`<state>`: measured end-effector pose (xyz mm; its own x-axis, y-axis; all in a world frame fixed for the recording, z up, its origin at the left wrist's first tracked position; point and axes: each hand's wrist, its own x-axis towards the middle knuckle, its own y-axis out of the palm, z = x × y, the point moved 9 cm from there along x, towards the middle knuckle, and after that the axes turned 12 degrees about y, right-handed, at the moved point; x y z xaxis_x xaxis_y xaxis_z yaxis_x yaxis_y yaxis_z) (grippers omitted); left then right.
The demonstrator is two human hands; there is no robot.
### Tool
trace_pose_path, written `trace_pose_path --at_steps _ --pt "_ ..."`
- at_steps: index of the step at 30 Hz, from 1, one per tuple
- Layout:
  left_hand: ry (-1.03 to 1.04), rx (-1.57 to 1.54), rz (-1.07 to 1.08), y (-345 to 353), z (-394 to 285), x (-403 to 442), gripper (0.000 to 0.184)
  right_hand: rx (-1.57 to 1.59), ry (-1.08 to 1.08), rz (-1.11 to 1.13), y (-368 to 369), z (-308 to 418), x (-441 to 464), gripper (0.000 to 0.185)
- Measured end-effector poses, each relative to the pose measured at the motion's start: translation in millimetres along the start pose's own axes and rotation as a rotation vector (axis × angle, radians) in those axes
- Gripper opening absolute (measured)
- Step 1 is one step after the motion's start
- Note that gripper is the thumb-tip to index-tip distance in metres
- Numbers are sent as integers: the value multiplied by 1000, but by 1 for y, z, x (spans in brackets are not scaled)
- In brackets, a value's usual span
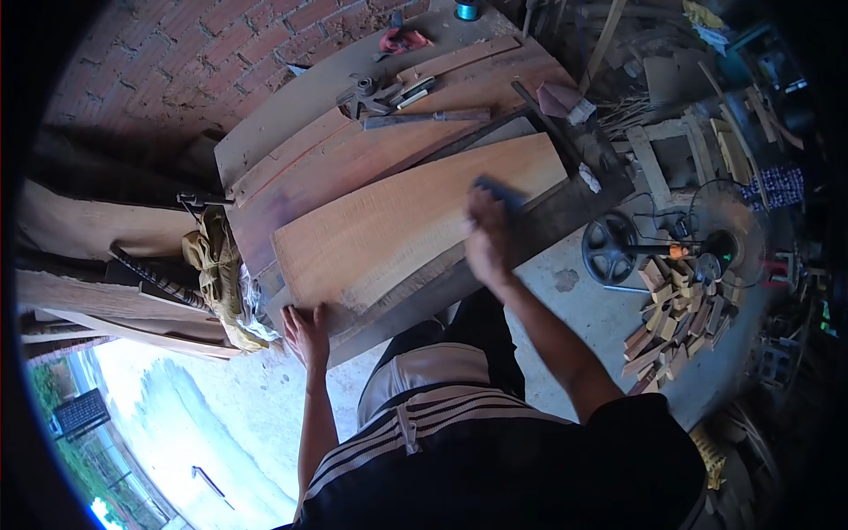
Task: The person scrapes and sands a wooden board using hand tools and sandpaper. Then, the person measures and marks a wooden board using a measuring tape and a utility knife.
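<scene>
A light-brown wooden board (415,221) lies lengthwise on the workbench, with a rough edge facing me. My left hand (306,336) rests at the board's near left corner, fingers apart and lying against it. Over the right part of the board, my right hand (488,238) is closed on a dark blue-grey block (500,191). Motion blurs that block, and its exact kind cannot be made out.
Behind the board are a metal handwheel (364,94), a dark flat bar (426,119) and a red-handled tool (405,41). A brick wall (168,79) rises at the back left. Wood offcuts (676,318) and a black wheel (609,248) occupy the floor at right.
</scene>
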<state>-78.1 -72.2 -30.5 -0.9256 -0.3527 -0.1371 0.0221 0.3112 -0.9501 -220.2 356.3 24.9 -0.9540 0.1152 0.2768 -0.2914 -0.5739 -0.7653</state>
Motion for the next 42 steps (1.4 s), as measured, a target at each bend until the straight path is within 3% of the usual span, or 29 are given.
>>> trace_pose_path --at_steps 3,4,6,8,9,11,13,15,16,17,18,20,21,23,25,27,28,29,31,33,34,37,39,42 --pt "2 1 -41 8 0 -2 87 119 -289 159 32 103 -58 48" --pt "20 0 -42 8 -3 -2 87 113 -280 144 29 99 -58 48" --pt "-2 -9 -10 7 -1 -1 91 133 -475 219 26 98 -61 50" --pt "69 0 -6 6 2 2 92 90 -274 160 4 30 -22 58" --pt "116 12 1 7 2 3 93 -2 -275 26 -5 -15 -4 64" --pt "145 4 1 5 3 3 94 -319 -127 -108 -41 -90 34 56" --pt "121 -4 31 3 1 4 94 -342 15 -179 -57 -147 59 55" --pt "105 4 48 3 1 2 94 -421 153 -196 -42 -128 55 45" --pt "107 9 61 4 -2 5 94 -344 82 -178 -31 -78 39 37" --pt "108 2 60 4 -3 7 94 203 323 -77 -17 -39 18 39" --pt "101 12 61 5 -3 8 94 68 32 -21 17 8 -12 41" --pt "101 25 68 9 1 5 94 245 -198 122 45 85 -71 45" --pt "106 24 75 9 -1 4 94 54 -371 165 56 116 -93 49" --pt "63 40 89 8 -1 4 94 139 -519 286 44 109 -94 49" --pt "52 51 91 8 -2 3 94 -29 -341 327 25 46 -38 49" --pt "102 28 62 4 -4 2 94 51 -36 90 -12 -51 21 40" --pt "104 29 58 3 -5 2 93 -356 -180 -83 -33 -79 43 35" --pt "105 29 50 2 -4 4 93 -188 27 -51 -52 -111 65 37" --pt "113 4 59 3 -3 3 92 -258 -15 -151 -54 -106 71 36" --pt "101 8 64 4 -3 2 92 -189 230 -136 -33 -67 53 37" --pt "93 17 72 4 -4 4 92 78 244 -74 -16 -22 27 36" --pt "92 27 82 5 -4 5 94 132 -219 287 66 101 -83 44" --pt "123 18 59 0 -7 6 90 210 -492 426 65 138 -122 52" --pt "265 -140 -48 8 23 12 68 103 -462 203 32 69 -58 54"
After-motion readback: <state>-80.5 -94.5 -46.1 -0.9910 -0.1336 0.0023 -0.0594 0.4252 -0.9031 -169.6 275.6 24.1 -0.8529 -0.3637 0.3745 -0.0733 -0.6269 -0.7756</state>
